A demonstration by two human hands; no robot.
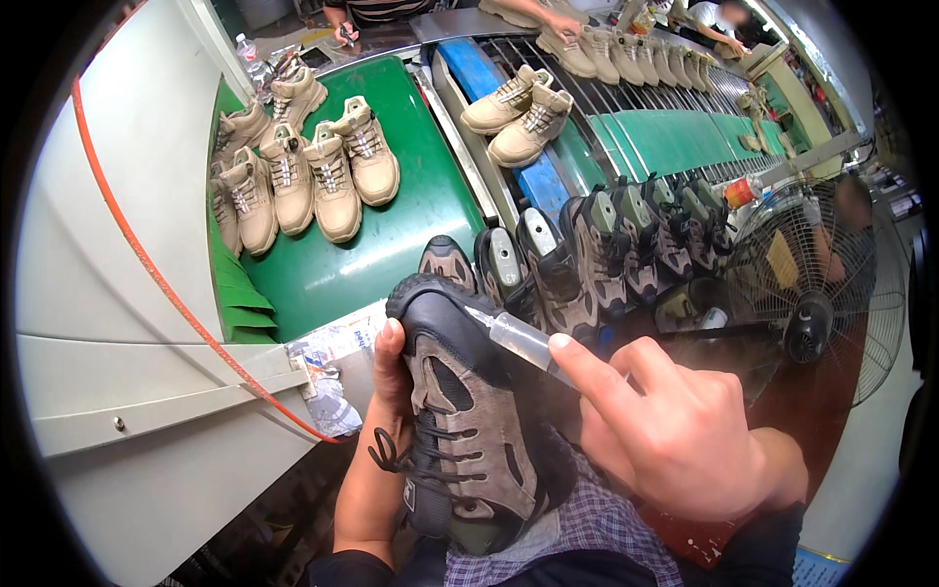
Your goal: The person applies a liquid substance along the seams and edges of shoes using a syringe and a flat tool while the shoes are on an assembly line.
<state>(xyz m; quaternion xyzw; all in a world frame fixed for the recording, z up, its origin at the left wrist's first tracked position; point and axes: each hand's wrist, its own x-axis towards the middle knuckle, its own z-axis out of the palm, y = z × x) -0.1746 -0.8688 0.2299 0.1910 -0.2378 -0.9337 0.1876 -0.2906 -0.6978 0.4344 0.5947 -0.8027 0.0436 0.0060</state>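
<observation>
A brown and black hiking shoe (494, 430) stands toe-up in front of me, its heel end low near my checked apron (606, 519). My left hand (391, 367) grips it along the left side, thumb near the sole; its other fingers are hidden behind the shoe. In my right hand (675, 430) is a clear plastic syringe (523, 339), the index finger stretched along its barrel. The tip of the syringe meets the shoe where the black toe cap borders the sole, or lies just beside it; I cannot tell which. Black laces hang loose on the shoe's left.
Beige boots (337, 181) stand on a green belt (323, 284) at the left. Ahead on the right are several brown-black shoes (597, 254) in a row. A floor fan (810, 323) stands at the right. Beyond, a co-worker's hand (562, 26) touches beige shoes.
</observation>
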